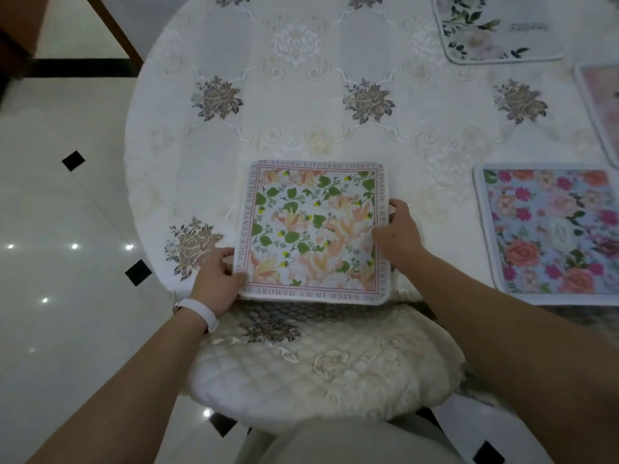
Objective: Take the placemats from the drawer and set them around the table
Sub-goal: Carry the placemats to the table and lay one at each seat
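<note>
A square placemat (313, 229) with green leaves, peach flowers and a lettered border lies flat at the near edge of the round table (301, 95). My left hand (217, 277) pinches its lower left corner, thumb on top. My right hand (398, 232) holds its right edge, fingers curled over the border. A blue placemat with pink roses (549, 232) lies to the right. A pale floral placemat (495, 25) sits at the far right, and a pink one (603, 105) is cut off by the frame's right edge.
The table wears a white embroidered cloth with grey flower motifs. A cushioned cream chair (321, 370) stands between me and the table. Glossy white floor tiles (67, 229) lie to the left, and dark wooden furniture (20, 35) fills the top left corner.
</note>
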Tool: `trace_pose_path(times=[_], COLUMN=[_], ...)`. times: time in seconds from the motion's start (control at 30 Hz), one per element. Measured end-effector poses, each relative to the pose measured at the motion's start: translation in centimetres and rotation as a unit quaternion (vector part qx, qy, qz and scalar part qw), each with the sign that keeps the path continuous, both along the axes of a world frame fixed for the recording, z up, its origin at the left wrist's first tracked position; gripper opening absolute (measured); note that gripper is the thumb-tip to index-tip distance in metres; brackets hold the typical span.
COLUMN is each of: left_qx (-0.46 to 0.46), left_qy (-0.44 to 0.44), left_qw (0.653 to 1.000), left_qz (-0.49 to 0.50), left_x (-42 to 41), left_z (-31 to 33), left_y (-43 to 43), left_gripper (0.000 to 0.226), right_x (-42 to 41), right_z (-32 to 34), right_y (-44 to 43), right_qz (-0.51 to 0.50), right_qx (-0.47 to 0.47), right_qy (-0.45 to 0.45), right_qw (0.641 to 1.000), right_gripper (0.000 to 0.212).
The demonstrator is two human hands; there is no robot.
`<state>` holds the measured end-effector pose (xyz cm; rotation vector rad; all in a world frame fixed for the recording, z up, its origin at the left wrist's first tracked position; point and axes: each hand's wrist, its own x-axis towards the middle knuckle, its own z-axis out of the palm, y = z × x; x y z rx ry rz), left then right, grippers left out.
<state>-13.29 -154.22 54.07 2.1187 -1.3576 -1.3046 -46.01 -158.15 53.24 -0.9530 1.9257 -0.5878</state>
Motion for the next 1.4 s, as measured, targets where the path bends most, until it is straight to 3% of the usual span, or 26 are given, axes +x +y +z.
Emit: trace_pose_path(times=[0.1,0.37,0.53,0.63,0.77,0.9,1.07,1.2,1.4], left_qx=[0.003,0.007,-0.075,-0.163,-0.192,-0.192,-0.215,-0.227,-0.209], left_qy=[-0.007,-0.056,-0.121,-0.14,-0.209,-0.268,-0.257,-0.273,-0.3], left_qw=[0.999,0.995,0.987,0.96,0.885,0.845,0.821,0.812,0.85], left_qz=[-0.042,-0.086,-0.075,-0.18,-0.37,-0.421,-0.463,-0.464,-0.38], left_x=[0.2,0.6,1.1,0.0,-2.8,-5.4,-8.1,-9.0,-9.0], left_z=[-0.3,-0.7,-1.1,-1.2,-2.9,-4.6,-5.1,-5.4,-5.9], left_y=[0.1,0.6,0.1,-1.0,-2.8,-5.8,-13.3,-16.3,-16.5], left_gripper=[0.043,0.046,0.065,0.062,0.069,0.061,0.057,0.063,0.067], right_x=[0.3,0.9,1.8,3.0,4.6,6.3,5.8,5.1,4.7], right_z=[-0.1,0.0,0.2,0.3,-1.0,-2.6,-3.9,-4.4,-4.5], right_y=[0.1,-0.4,0.5,1.9,2.6,1.1,-3.4,-7.7,-10.2], right_qz=[0.015,0.063,0.084,0.213,0.413,0.46,0.512,0.501,0.463], right_qx=[-0.011,-0.014,0.006,-0.027,-0.02,-0.049,-0.087,-0.109,-0.107], right_qy=[0.021,0.099,0.186,0.278,0.323,0.33,0.357,0.353,0.353], right_qw=[1.0,0.993,0.979,0.936,0.851,0.823,0.776,0.783,0.806], right_gripper=[0.06,0.028,0.047,0.06,0.066,0.073,0.086,0.089,0.092])
